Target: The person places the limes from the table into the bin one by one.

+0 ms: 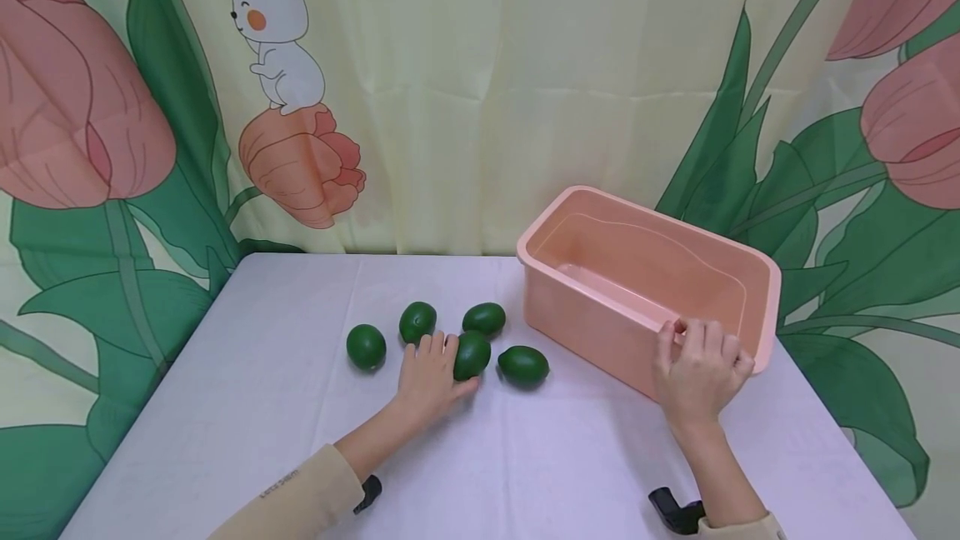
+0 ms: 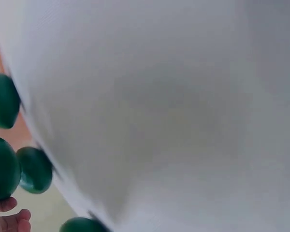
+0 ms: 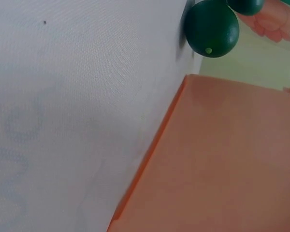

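Observation:
My left hand holds a dark green lime, thumb below it and fingers along its far left side. In the left wrist view its fingertips show just under that lime. Close around lie several more limes: one to the right, one behind, and two on the left. My right hand grips the near rim of a pink plastic bin, its fingers curled over the edge. The right wrist view shows the bin's outer wall but not the hand.
A white cloth covers the table. The bin stands at the table's back right, angled, with its bare inside floor partly showing. Behind the table hangs a curtain printed with tulips and a rabbit. Black straps sit at both wrists.

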The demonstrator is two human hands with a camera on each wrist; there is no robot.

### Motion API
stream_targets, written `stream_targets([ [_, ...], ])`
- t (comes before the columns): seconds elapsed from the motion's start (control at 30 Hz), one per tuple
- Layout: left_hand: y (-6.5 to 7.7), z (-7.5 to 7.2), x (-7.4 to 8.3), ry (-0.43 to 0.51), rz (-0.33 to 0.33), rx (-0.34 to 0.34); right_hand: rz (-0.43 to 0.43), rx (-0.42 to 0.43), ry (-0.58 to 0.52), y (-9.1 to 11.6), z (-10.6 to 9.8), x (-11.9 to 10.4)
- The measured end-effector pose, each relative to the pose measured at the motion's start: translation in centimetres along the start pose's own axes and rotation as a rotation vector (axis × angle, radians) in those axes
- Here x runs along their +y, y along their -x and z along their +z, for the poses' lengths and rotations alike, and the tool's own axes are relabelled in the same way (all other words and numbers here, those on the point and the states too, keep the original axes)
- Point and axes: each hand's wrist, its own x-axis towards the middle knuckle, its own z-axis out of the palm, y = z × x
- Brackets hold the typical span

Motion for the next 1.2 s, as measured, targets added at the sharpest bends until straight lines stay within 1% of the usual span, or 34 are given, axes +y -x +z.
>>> stream_targets([
  [0.13,-0.7,-0.8,-0.3,-0.017,0.002,0.045,-0.005,0.003,0.000,0.0,0.0,0.1],
  [0.47,-2.8,-3.6,-0.7,-0.051,0.002,0.116,-0.003,-0.003,-0.004,0.1,0.1,0.1],
  [0.57,-3.4,-4.3,-0.6,-0.044,0.011,0.116,-0.006,0.002,-0.002,0.1,0.1,0.1],
  [0.7,-4.3,-5.3,-0.5,-0.014,0.013,0.097,-0.009,0.008,0.000,0.1,0.1,0.1],
  [0.83,-5.3,-6.2,-0.3,-0.016,0.019,0.085,-0.007,0.005,-0.003,0.1,0.1,0.1],
  [0.97,-6.2,-7.1,0.0,-0.016,0.036,0.088,-0.007,0.007,0.000,0.1,0.0,0.1],
  [1.2,-8.0,-8.5,0.8,-0.036,0.059,0.069,-0.009,0.009,0.003,0.1,0.2,0.2],
])
